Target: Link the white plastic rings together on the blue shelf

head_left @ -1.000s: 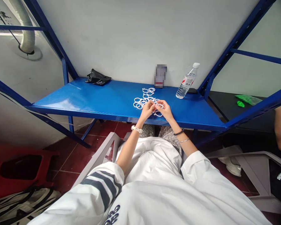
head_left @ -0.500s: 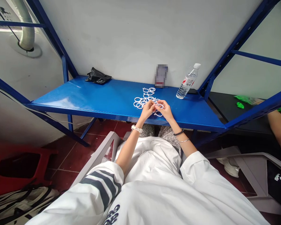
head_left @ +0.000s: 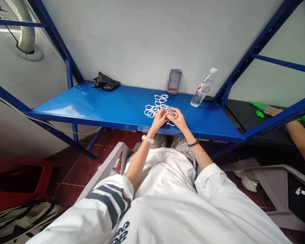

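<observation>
Between the fingers of my right hand (head_left: 178, 119) is a white plastic ring (head_left: 173, 114), pinched near its left side. My left hand (head_left: 160, 118) is closed right beside it, thumb and forefinger pinched close to the ring's edge; whatever those fingertips hold is too small to make out. Several more white rings (head_left: 149, 111) with little eyelets lie in a loose pile behind and to the left of my hands. Another ring (head_left: 171, 123) lies under my right hand, near the front edge of the blue table (head_left: 112, 105).
A water bottle (head_left: 202, 88) stands tilted in view at the right rear, near a dark flat object (head_left: 208, 98). A blurred upright item (head_left: 174, 81) leans on the wall. A black plastic bag (head_left: 105, 81) lies left. Another person's hand (head_left: 275, 112) handles green material at far right.
The ring at my right hand shows more fully now, turned face-up between the fingers. Both hands stay in nearly the same place. The other person's hand has come into view at right.
</observation>
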`<state>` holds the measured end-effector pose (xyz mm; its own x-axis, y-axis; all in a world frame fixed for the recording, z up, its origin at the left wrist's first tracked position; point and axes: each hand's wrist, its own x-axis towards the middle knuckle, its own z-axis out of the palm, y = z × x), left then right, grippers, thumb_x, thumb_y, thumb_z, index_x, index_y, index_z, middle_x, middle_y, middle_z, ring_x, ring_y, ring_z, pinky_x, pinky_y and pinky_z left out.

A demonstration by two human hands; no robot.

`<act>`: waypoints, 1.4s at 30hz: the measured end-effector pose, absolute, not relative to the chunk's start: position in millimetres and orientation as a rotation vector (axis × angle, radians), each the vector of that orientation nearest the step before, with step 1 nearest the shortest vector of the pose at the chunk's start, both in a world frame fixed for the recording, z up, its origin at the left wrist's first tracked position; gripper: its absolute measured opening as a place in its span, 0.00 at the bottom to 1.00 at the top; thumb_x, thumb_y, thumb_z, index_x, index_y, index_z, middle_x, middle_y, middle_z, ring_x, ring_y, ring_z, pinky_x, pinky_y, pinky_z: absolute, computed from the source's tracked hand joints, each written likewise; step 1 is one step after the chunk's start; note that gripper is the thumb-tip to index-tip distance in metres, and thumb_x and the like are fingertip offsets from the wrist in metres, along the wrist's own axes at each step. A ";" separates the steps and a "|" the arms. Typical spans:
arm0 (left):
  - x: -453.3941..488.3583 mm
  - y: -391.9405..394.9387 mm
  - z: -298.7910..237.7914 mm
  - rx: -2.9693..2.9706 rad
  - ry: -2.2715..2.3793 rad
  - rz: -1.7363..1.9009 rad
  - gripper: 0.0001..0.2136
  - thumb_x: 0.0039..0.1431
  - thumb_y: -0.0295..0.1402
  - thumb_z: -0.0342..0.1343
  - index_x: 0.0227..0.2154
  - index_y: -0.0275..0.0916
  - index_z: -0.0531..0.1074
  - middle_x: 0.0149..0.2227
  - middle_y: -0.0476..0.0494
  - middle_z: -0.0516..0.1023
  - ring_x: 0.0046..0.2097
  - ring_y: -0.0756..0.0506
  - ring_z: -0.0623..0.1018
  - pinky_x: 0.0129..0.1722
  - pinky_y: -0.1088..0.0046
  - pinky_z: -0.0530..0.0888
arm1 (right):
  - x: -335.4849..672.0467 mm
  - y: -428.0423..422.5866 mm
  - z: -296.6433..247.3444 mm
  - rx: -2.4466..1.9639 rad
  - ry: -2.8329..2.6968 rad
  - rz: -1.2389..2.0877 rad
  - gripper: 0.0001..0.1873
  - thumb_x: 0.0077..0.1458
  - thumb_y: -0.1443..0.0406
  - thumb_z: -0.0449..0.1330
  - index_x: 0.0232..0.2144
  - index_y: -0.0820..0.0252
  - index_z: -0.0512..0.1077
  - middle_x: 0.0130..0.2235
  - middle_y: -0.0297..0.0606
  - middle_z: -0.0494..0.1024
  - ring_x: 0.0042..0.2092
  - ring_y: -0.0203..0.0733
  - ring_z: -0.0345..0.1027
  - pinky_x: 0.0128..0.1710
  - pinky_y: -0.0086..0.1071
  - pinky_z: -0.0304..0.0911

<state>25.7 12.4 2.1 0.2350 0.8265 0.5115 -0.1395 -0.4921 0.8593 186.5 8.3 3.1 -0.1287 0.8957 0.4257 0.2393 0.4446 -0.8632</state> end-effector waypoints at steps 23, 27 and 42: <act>26.2 12.0 2.8 1.620 0.639 1.398 0.28 0.58 0.64 0.57 0.30 0.42 0.62 0.25 0.51 0.69 0.24 0.51 0.71 0.26 0.72 0.70 | 185.8 6.4 5.9 -0.984 -1.653 0.817 0.31 0.48 0.42 0.69 0.47 0.52 0.74 0.54 0.43 0.77 0.50 0.50 0.75 0.43 0.41 0.77; 26.0 9.5 4.3 1.623 0.632 1.422 0.27 0.59 0.64 0.57 0.30 0.42 0.63 0.24 0.51 0.69 0.24 0.51 0.71 0.26 0.72 0.70 | 185.1 4.1 8.1 -0.968 -1.643 0.835 0.30 0.49 0.41 0.68 0.47 0.52 0.74 0.54 0.44 0.77 0.51 0.51 0.75 0.44 0.41 0.78; 25.0 10.6 -0.3 1.616 0.629 1.410 0.26 0.61 0.62 0.57 0.33 0.41 0.66 0.25 0.49 0.70 0.27 0.50 0.72 0.28 0.71 0.72 | 185.0 7.0 5.9 -0.963 -1.654 0.857 0.31 0.51 0.38 0.65 0.46 0.51 0.74 0.51 0.42 0.78 0.46 0.49 0.76 0.41 0.41 0.77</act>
